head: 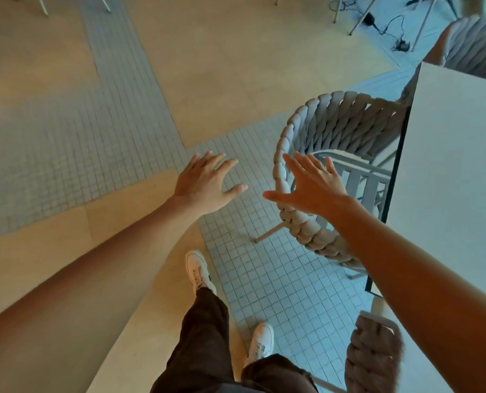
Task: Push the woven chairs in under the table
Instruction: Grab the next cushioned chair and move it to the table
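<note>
A grey woven chair [332, 120] with a thick braided backrest stands at the left edge of a white table [451, 171], its seat partly tucked beneath the tabletop. My right hand [312, 184] hovers open over the backrest's near rim, fingers spread, and I cannot tell whether it touches the braid. My left hand [205, 182] is open above the tiled floor, left of the chair and apart from it. A second woven chair [372, 355] shows at the bottom right, by the table's near end. A third woven chair [480, 43] stands at the table's far end.
Pale floor with bands of small grey tiles [66, 154] spreads to the left. My white shoes [198, 270] stand on it near the chair. Thin metal furniture legs [361, 15] and black cables [389, 26] lie at the top right.
</note>
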Demonstrator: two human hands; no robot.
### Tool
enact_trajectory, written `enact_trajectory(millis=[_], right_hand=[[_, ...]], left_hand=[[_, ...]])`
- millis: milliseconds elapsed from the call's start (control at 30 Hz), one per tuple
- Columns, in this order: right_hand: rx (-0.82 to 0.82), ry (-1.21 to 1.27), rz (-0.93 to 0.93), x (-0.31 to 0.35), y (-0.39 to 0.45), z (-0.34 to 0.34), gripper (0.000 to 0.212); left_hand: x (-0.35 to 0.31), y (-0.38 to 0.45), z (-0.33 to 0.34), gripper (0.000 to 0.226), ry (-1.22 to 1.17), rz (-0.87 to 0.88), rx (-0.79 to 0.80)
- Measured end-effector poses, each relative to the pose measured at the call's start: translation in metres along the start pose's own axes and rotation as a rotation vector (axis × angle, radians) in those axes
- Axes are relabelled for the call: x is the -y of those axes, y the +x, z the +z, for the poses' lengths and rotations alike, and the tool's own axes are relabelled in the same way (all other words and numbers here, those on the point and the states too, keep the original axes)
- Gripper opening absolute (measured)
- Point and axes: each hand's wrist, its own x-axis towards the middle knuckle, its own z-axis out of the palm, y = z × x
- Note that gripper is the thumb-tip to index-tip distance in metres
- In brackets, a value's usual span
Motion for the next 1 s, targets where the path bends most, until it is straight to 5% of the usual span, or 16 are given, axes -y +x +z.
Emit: enact_trajectory(millis=[533, 1000], right_hand=[[-0.018, 0.042, 0.249, 0.008, 0.232, -0.055, 0.122], [-0.002, 0.127, 0.354, -0.064, 0.400, -0.081, 0.120]], left_hand=[[0.151, 0.262, -0.061, 0.087, 0.034, 0.260, 0.052], [0.178, 0.475, -0.080, 0.084, 0.084, 0.384, 0.054]])
